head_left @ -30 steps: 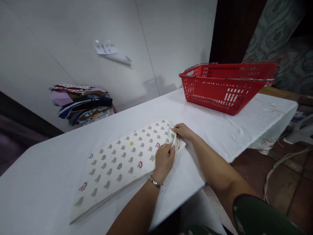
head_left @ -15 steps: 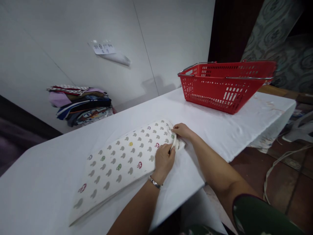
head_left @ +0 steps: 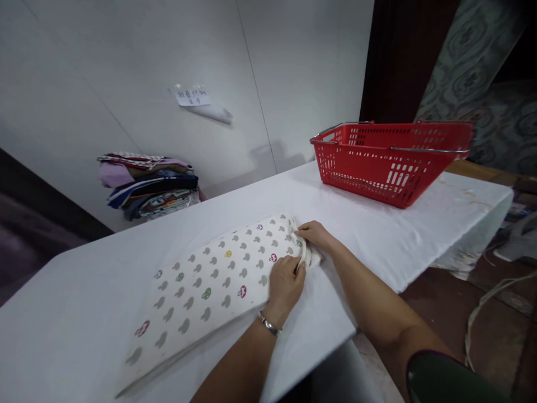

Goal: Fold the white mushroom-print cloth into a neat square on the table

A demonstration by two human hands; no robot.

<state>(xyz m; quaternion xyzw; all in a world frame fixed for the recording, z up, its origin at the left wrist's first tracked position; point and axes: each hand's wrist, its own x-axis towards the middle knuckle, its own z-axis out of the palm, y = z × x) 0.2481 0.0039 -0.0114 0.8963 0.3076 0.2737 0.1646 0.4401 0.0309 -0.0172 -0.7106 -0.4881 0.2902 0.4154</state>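
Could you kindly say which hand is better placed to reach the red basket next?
Probably the right hand, nearer the red basket than the left hand; both hold the patterned cloth.

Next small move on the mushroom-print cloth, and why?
Probably smooth the right-hand end of the mushroom-print cloth flat: it looks bunched where the left hand and right hand grip it, while the rest lies fairly flat.

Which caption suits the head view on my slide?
Left hand and right hand holding one end of a folded mushroom-print cloth on a white-covered table, red basket beyond.
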